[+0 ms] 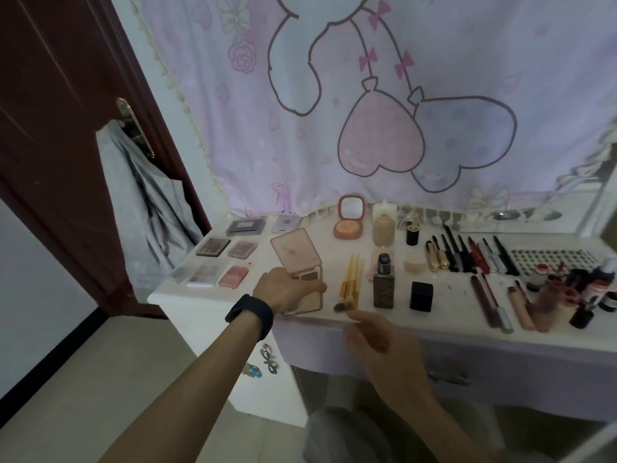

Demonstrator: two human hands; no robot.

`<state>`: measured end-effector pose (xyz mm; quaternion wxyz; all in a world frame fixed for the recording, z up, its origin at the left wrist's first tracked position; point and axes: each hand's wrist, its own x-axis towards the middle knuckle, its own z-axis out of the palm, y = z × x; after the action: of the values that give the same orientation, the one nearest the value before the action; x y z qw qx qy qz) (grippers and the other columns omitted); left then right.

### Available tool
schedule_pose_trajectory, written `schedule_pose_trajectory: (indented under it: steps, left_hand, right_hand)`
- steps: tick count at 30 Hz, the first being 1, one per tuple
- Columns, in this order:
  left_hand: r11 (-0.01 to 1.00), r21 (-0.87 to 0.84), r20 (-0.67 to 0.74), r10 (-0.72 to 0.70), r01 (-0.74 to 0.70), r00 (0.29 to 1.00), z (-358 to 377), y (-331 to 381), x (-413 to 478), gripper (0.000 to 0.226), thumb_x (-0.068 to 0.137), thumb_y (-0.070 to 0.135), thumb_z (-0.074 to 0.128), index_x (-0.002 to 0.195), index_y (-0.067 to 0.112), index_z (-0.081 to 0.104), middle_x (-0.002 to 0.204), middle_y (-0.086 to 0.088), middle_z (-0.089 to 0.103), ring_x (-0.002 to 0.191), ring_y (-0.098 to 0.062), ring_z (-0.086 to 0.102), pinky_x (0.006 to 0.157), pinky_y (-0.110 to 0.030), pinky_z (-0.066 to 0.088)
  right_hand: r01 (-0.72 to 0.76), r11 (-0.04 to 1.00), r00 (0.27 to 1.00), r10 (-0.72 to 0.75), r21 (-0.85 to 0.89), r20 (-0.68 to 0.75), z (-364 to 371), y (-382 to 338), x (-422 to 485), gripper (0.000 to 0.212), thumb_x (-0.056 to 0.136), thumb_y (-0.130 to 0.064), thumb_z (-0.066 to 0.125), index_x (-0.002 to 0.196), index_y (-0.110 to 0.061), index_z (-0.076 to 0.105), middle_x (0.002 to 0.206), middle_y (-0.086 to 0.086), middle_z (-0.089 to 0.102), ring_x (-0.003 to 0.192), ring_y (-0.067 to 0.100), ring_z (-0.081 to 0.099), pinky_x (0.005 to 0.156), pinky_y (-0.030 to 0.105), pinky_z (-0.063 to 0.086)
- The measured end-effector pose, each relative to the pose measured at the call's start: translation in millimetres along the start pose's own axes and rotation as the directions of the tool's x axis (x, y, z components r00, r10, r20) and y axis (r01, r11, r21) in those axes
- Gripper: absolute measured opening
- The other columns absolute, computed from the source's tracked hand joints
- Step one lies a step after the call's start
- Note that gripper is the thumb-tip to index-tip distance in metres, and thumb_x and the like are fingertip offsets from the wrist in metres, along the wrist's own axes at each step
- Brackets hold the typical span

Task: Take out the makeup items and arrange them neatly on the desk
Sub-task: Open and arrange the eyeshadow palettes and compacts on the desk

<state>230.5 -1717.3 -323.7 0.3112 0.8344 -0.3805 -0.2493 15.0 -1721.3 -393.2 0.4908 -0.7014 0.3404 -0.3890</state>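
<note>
On the desk (337, 255), near its front edge, the open palette (295, 252) is lying with its pink lid tilted up toward the back-left.

- The left hand (283, 290), with a black wristband (248, 315) on the wrist, is lying palm down over the palette's base. The thumb is stretching right across the pans. Cannot tell whether the fingers are gripping the edge or only resting.
- The right hand (384, 349) is hovering at the desk's front edge, blurred. Its fingers are loosely spread and pointing toward the bristle ends of the brushes (350, 285). It is holding nothing that shows.
- The gold-handled brushes are lying together just right of the palette.
- A square brown bottle (383, 285) is standing right of the brushes, and a black cube (421, 296) is sitting beyond it.
- Small flat compacts (213, 247) are lying in rows on the left end of the desk.
- A round pink blush compact (348, 222) is standing open at the back, beside a beige bottle (384, 228).
- Dark pencils and tubes (467, 253) are lying side by side to the right. Jars and bottles (574, 289) are crowding the far right end.
- A pink cartoon cloth (367, 95) is hanging behind the desk.
</note>
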Motion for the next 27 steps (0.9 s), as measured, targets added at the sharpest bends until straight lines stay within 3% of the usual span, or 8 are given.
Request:
schedule_pose_trajectory:
  steps: [4,7,12,15,18,20,24,27]
  left_hand:
    - [0.986,0.163,-0.046,-0.026,0.033,0.999,12.4,3.6,23.7,0.057,0.070,0.057,0.078,0.109,0.016,0.068,0.108,-0.006,0.068,0.097,-0.025,0.063,0.085,-0.035,0.056]
    - [0.956,0.288,-0.095,-0.038,0.064,0.995,24.2,12.4,43.5,0.061,0.074,0.058,0.073,0.113,0.012,0.063,0.114,-0.012,0.064,0.104,-0.030,0.059,0.091,-0.038,0.052]
    - [0.930,0.357,-0.165,-0.032,0.090,0.986,42.4,26.6,79.7,0.067,0.075,0.059,0.070,0.121,0.013,0.056,0.119,-0.012,0.062,0.109,-0.033,0.057,0.096,-0.042,0.049]
    - [0.932,0.347,-0.193,-0.040,0.106,0.980,54.7,30.7,94.0,0.078,0.074,0.058,0.069,0.133,0.014,0.043,0.128,-0.014,0.056,0.119,-0.035,0.050,0.093,-0.042,0.045]
    - [0.933,0.353,-0.211,0.001,0.075,0.978,65.9,27.6,102.3,0.073,0.073,0.057,0.069,0.126,0.016,0.042,0.123,-0.013,0.057,0.114,-0.035,0.048,0.080,-0.040,0.041]
    - [0.944,0.329,-0.230,0.043,0.036,0.972,69.8,23.0,103.9,0.072,0.073,0.058,0.068,0.125,0.016,0.042,0.119,-0.012,0.059,0.112,-0.034,0.047,0.077,-0.039,0.041]
    - [0.966,0.255,-0.247,0.101,-0.036,0.964,73.5,16.0,101.8,0.079,0.076,0.065,0.067,0.133,0.015,0.043,0.120,-0.010,0.061,0.117,-0.034,0.048,0.090,-0.042,0.047]
    - [0.970,0.229,-0.241,0.135,-0.079,0.961,77.2,10.1,96.8,0.077,0.077,0.061,0.068,0.136,0.017,0.044,0.124,-0.008,0.059,0.120,-0.031,0.045,0.092,-0.038,0.042]
  right_hand:
    - [0.103,0.949,0.950,-0.182,-0.297,-0.254,-47.8,8.9,-9.1,0.025,0.086,-0.034,0.071,0.107,-0.037,0.057,0.102,-0.017,0.059,0.089,0.003,0.061,0.072,0.016,0.051]
    - [0.024,0.890,0.910,-0.208,-0.456,-0.358,-70.4,18.7,3.3,0.052,0.080,-0.029,0.081,0.122,-0.016,0.055,0.121,0.001,0.055,0.105,0.013,0.055,0.089,0.025,0.047]
    - [-0.061,0.794,0.967,-0.103,-0.605,-0.232,-79.3,33.8,30.3,0.079,0.086,-0.048,0.070,0.147,-0.011,0.037,0.152,0.009,0.037,0.140,0.024,0.037,0.110,0.034,0.030]
    - [-0.114,0.739,0.985,-0.003,-0.664,-0.172,-76.3,44.7,38.3,0.087,0.089,-0.067,0.051,0.155,-0.017,0.023,0.160,0.003,0.027,0.147,0.020,0.028,0.113,0.031,0.023]
    - [-0.122,0.714,0.982,-0.016,-0.690,-0.190,-74.9,51.3,40.0,0.093,0.084,-0.075,0.034,0.153,-0.012,0.031,0.157,0.008,0.036,0.145,0.024,0.035,0.114,0.035,0.028]
    - [-0.120,0.701,0.979,-0.036,-0.703,-0.202,-75.2,53.5,39.7,0.090,0.085,-0.072,0.038,0.150,-0.009,0.037,0.154,0.011,0.041,0.142,0.026,0.039,0.112,0.034,0.028]
    - [-0.131,0.694,0.976,-0.033,-0.708,-0.213,-76.1,56.8,40.3,0.080,0.088,-0.055,0.063,0.146,-0.005,0.042,0.149,0.015,0.047,0.138,0.029,0.044,0.110,0.033,0.029]
    - [-0.125,0.703,0.979,-0.028,-0.701,-0.202,-77.4,58.4,41.3,0.077,0.088,-0.053,0.065,0.145,-0.005,0.043,0.147,0.014,0.048,0.138,0.029,0.045,0.111,0.034,0.030]
